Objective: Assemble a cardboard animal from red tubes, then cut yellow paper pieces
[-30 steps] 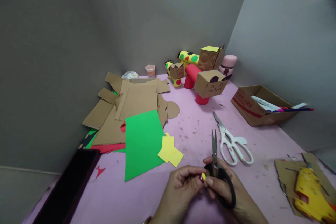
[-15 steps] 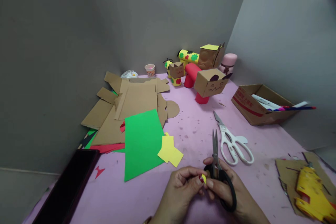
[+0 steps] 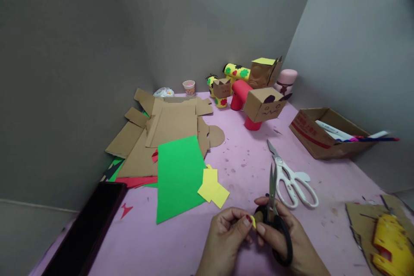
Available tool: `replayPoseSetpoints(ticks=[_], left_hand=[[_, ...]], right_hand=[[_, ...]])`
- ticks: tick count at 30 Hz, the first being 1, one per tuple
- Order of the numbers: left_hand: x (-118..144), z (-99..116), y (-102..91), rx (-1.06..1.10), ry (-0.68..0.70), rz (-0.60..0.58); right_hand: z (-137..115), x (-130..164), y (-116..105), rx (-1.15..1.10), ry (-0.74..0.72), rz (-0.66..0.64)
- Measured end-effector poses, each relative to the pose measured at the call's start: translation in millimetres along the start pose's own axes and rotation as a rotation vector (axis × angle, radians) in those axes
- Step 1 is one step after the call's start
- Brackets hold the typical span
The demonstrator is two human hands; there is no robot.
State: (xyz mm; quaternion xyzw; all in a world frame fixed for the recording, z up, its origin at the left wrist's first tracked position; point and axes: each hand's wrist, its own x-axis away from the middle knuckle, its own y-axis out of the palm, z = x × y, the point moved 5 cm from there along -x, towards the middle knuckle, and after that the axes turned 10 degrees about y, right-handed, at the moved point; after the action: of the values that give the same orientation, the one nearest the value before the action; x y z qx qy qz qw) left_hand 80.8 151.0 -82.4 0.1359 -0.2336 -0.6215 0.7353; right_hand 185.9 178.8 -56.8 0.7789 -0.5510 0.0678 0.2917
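Note:
Between thumb and fingers, my left hand (image 3: 228, 237) pinches a small yellow paper piece (image 3: 253, 221). My right hand (image 3: 287, 233) is closed around black-handled scissors (image 3: 272, 189), whose blades point away from me and stand slightly apart. The right thumb tip comes close to the yellow piece; whether it touches is hard to see. Left of the hands lie several yellow paper squares (image 3: 213, 187), partly on a green sheet (image 3: 179, 177). White-handled scissors (image 3: 291, 181) rest on the table just beyond my right hand.
Flattened cardboard (image 3: 174, 125) is stacked at the left, with a black phone (image 3: 87, 228) in front. A red-bodied cardboard animal (image 3: 263, 105) stands farther back. An open box of markers (image 3: 323, 138) sits at the right, near a yellow glue gun (image 3: 391, 241) on cardboard (image 3: 359, 220).
The whole view has shifted slightly, so things appear a little farther right. Both hands keep their grips, and the scissor blades look slightly wider apart.

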Motion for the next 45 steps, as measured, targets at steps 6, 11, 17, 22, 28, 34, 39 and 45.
replayPoseSetpoints(ticks=[6,11,17,22,28,34,39,45], left_hand=[[0,-6,-0.3,0.032,-0.035,-0.003],[0,-8,0.2,0.015,-0.014,0.0],[3,3,-0.8,-0.053,-0.004,0.055],[6,-1,1.2,0.04,-0.013,0.089],[2,1,-9.2,-0.034,0.017,0.123],[3,5,-9.2,-0.218,0.052,0.083],[10,23,-0.8,-0.49,0.169,0.001],[10,30,-1.8,-0.771,0.378,-0.079]], right_hand=[[2,0,4,-0.061,0.079,-0.033],[1,0,4,-0.047,0.086,-0.016],[-2,3,2,0.013,-0.014,0.079],[-1,3,2,-0.005,-0.042,0.089],[-2,1,-6,0.074,-0.094,0.188],[-10,6,-5,0.181,-0.179,0.198],[-9,3,-10,0.249,-0.176,0.196],[1,-9,-16,0.22,-0.109,0.095]])
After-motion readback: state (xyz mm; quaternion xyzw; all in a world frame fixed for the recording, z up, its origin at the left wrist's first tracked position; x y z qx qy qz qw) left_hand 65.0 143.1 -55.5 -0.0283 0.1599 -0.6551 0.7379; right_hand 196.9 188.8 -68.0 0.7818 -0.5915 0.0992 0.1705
